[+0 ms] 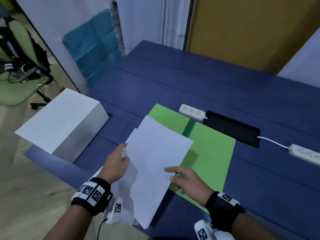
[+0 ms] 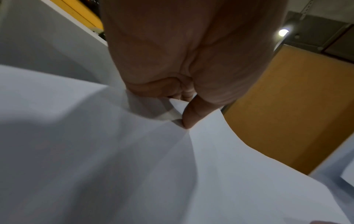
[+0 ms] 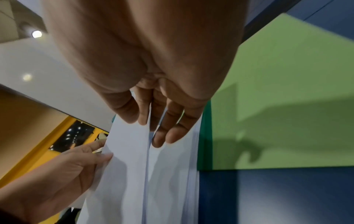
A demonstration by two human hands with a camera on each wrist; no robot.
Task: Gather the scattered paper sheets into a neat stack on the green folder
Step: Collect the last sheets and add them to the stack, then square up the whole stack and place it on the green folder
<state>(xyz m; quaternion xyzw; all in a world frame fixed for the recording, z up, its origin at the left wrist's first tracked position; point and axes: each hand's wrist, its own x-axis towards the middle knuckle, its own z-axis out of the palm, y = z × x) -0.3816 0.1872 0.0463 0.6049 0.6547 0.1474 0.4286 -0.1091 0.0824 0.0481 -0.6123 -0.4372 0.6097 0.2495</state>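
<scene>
- Bundle of paper sheets (image 1: pixel 155 158) held up in the air over the near left part of the green folder (image 1: pixel 213 153), not yet laid down.
- Left hand (image 1: pixel 116 164) closed on the bundle's left edge: thumb pressed onto the paper, fingers curled behind it, as the left wrist view shows, with the sheets buckling at the pinch.
- Right hand (image 1: pixel 186 179) gripping the near right edge: thumb on the upper face, fingers (image 3: pixel 168 128) fairly straight against the underside, some slipped between the layers.
- Sheets (image 3: pixel 153 174) clearly not squared up: in the head view one corner juts out behind the top sheet on the far side, and the lower left part sags and crumples off the near edge of the worktop (image 1: pixel 173 80).
- Green folder lying open and flat on the blue worktop, its right half bare; a shadow of the bundle falling across the middle of it.
- No loose sheets visible elsewhere on the worktop, so gathering looks mostly or wholly done; cannot tell whether any lie outside the views.
- Left to do, by the look of it: even out the edges, straighten the crumpled part, set the stack down square on the folder.
- Beyond the folder: a white power strip (image 1: pixel 192 111) and a black tray (image 1: pixel 232 128); to the left of the folder, a white box (image 1: pixel 62 122); to the right, a second power strip (image 1: pixel 304 153).
</scene>
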